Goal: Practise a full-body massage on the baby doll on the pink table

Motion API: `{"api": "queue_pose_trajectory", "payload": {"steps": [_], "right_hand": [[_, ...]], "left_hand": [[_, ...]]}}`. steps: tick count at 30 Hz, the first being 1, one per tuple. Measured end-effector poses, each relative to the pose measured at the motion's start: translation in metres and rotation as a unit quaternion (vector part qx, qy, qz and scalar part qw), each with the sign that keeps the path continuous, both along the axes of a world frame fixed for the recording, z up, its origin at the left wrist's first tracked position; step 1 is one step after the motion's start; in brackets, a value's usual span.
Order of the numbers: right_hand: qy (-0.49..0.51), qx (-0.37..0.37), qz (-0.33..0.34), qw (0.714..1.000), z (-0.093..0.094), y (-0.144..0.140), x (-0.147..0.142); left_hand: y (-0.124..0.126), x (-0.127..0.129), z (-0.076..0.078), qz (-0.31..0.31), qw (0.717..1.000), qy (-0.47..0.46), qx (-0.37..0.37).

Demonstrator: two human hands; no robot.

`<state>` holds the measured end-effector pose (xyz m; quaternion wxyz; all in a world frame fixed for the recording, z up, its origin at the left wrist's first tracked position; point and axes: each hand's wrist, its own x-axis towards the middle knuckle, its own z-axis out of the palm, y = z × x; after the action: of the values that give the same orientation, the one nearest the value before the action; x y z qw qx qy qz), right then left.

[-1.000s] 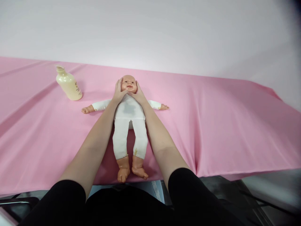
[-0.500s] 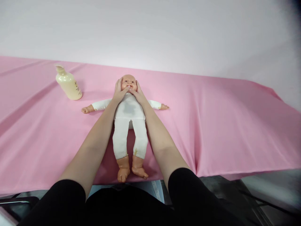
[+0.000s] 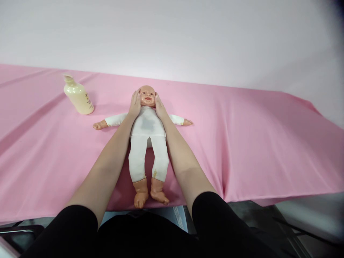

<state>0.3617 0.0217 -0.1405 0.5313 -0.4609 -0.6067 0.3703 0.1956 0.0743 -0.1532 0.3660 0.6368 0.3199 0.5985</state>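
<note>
The left hand (image 3: 135, 104) and the right hand (image 3: 159, 106) lie flat with fingers straight and together, one against each side of the head of a doll (image 3: 147, 132), cupping its cheeks without gripping; the thumbs are tucked low near the doll's neck, and the face shows bare between the two palms. Both forearms run up from the near edge of the view, in black sleeves pushed above the elbow, and pass along either side of the doll's body. The doll lies on its back on a pink cloth (image 3: 242, 136), near the middle of the table, feet toward the near edge and head toward the far side. It wears a white suit; its bare feet are just short of the cloth's near hem, its legs are straight and close together, and its arms stretch out flat to left and right. Farther off to the left, well apart from the doll, a cream bottle (image 3: 77, 95) stands on the cloth, leaning in the view. Beyond the cloth's far edge is a plain pale wall (image 3: 188, 36).
</note>
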Motion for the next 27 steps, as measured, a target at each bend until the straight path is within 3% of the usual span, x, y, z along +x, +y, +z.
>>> {"api": "queue_pose_trajectory", "payload": {"steps": [6, 14, 21, 24, 27], "right_hand": [[0.023, -0.019, -0.037, 0.999, 0.003, -0.001, 0.002], [0.032, -0.011, -0.023, 0.999, 0.000, 0.006, 0.007], [0.084, -0.009, 0.055, 0.995, 0.014, -0.002, -0.008], [0.062, -0.015, 0.077, 0.995, 0.013, -0.006, -0.012], [0.000, 0.003, 0.056, 0.998, 0.010, -0.010, -0.009]], "left_hand": [[0.003, -0.004, -0.002, 0.004, 0.999, -0.042, -0.019], [0.008, -0.005, -0.008, 0.016, 0.999, -0.025, -0.020], [0.013, -0.002, -0.018, -0.042, 0.998, -0.029, 0.021], [0.014, -0.003, -0.018, -0.033, 0.999, 0.002, 0.022], [0.011, -0.004, -0.012, -0.041, 0.997, 0.037, 0.047]]}}
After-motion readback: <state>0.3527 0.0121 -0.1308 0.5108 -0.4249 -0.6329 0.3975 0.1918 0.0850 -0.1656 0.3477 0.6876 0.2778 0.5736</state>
